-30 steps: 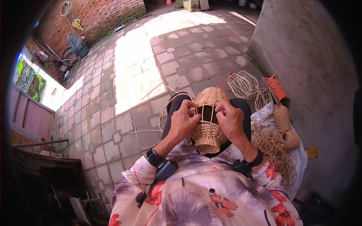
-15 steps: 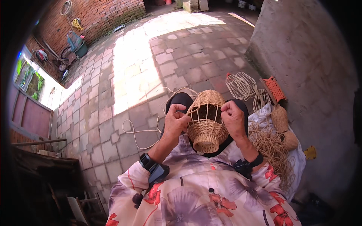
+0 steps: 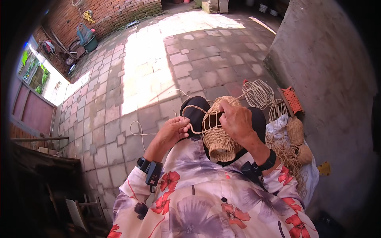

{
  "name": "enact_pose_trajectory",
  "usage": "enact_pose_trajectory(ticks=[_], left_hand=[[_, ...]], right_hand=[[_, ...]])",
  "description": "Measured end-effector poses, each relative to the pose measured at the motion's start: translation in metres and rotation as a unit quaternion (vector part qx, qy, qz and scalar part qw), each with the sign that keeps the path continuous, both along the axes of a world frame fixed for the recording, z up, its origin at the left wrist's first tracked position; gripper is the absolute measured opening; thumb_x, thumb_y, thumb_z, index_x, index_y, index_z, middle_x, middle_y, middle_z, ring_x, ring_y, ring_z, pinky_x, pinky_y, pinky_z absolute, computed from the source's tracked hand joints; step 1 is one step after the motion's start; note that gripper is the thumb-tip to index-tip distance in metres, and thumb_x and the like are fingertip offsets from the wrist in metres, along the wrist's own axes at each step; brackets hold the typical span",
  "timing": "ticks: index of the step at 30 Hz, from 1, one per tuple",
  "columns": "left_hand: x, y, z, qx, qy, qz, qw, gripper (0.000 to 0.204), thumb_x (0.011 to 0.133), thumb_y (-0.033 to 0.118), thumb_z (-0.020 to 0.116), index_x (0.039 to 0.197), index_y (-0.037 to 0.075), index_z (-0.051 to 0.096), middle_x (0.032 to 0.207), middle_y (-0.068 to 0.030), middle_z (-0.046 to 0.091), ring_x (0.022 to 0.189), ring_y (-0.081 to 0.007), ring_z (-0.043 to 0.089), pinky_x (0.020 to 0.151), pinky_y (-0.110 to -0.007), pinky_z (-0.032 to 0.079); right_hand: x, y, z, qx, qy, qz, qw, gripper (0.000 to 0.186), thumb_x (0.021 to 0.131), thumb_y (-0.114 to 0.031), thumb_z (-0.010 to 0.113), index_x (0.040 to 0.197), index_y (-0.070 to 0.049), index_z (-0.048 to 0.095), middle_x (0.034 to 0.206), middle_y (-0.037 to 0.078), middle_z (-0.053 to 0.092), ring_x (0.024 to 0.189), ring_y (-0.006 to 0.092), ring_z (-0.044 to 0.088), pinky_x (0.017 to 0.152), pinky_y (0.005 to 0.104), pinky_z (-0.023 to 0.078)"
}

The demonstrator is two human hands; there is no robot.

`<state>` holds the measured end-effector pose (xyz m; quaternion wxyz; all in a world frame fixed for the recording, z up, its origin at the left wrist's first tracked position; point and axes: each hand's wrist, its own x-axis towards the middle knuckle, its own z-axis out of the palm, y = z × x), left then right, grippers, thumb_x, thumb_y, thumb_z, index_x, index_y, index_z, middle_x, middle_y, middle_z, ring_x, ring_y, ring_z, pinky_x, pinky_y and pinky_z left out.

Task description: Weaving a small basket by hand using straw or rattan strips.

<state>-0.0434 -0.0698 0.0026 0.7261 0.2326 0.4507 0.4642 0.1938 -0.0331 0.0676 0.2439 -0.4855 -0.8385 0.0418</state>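
Note:
A woven straw basket (image 3: 219,139) rests between my knees, its narrow round neck toward me. Bare ribs cross a dark gap in its middle, between two woven bands. My left hand (image 3: 174,130), left of the basket, pinches a thin straw cord (image 3: 193,106) that loops up from the fingers and back to the weave. My right hand (image 3: 238,123) lies over the basket's right side, fingers curled at the ribs and gripping it. The palm hides part of the gap.
Beside my right knee, wire-like basket frames (image 3: 258,94) and an orange lattice piece (image 3: 292,100) lie on the paving (image 3: 198,67). A tangle of straw cord (image 3: 282,148) and small woven vessels (image 3: 296,130) sit on white cloth, near a concrete wall (image 3: 325,71).
My left hand has moved left, off the basket, drawing out a loop of cord. My right hand has shifted left and up across the basket, covering more of its gap.

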Motion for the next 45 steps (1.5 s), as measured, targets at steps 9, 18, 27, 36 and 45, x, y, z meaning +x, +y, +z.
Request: enact_pose_trajectory(ticks=[9, 18, 27, 36, 45], left_hand=[[0.061, 0.028, 0.027, 0.283, 0.405, -0.075, 0.866, 0.016, 0.09, 0.019, 0.064, 0.083, 0.004, 0.064, 0.065, -0.0003, 0.063, 0.057, -0.0087, 0.059, 0.05, -0.026, 0.046], [0.09, 0.031, 0.035, 0.324, 0.539, -0.037, 0.777, 0.019, 0.079, 0.011, 0.06, 0.097, 0.007, 0.059, 0.058, -0.01, 0.058, 0.053, -0.0214, 0.057, 0.053, -0.035, 0.045], [0.027, -0.011, 0.015, 0.24, 0.575, -0.004, 0.782, 0.023, 0.075, 0.016, 0.057, 0.095, 0.003, 0.058, 0.062, -0.0118, 0.058, 0.058, -0.0248, 0.058, 0.058, -0.037, 0.046], [-0.069, -0.019, -0.066, 0.056, 0.54, 0.047, 0.838, 0.02, 0.083, 0.021, 0.061, 0.088, 0.001, 0.062, 0.067, -0.0113, 0.062, 0.061, -0.0216, 0.06, 0.06, -0.036, 0.048], [-0.026, 0.002, 0.005, 0.07, -0.086, -0.013, 0.994, 0.018, 0.095, 0.018, 0.057, 0.104, 0.003, 0.058, 0.078, -0.0015, 0.063, 0.065, -0.0076, 0.06, 0.063, -0.023, 0.053]], right_hand=[[0.018, -0.011, -0.006, 0.0, 0.175, -0.091, 0.98, 0.006, 0.073, -0.006, 0.062, 0.078, -0.009, 0.058, 0.062, 0.012, 0.061, 0.058, 0.0298, 0.063, 0.054, 0.0404, 0.046], [0.033, -0.013, -0.022, -0.074, 0.333, -0.115, 0.933, 0.006, 0.075, 0.001, 0.058, 0.08, -0.002, 0.056, 0.057, 0.006, 0.057, 0.05, 0.011, 0.056, 0.05, 0.0283, 0.043], [0.034, -0.011, -0.018, -0.098, 0.318, -0.111, 0.937, 0.007, 0.074, 0.0, 0.059, 0.08, -0.002, 0.055, 0.057, 0.006, 0.056, 0.05, 0.0112, 0.054, 0.05, 0.0283, 0.043], [0.04, -0.007, -0.024, -0.075, 0.32, -0.105, 0.939, 0.008, 0.074, 0.0, 0.06, 0.079, -0.002, 0.055, 0.058, 0.006, 0.054, 0.051, 0.01, 0.052, 0.05, 0.0271, 0.042], [0.055, 0.0, -0.034, -0.164, 0.426, -0.096, 0.884, 0.009, 0.075, 0.004, 0.057, 0.08, -0.002, 0.053, 0.063, -0.004, 0.052, 0.056, 0.0014, 0.045, 0.052, 0.0197, 0.038]])
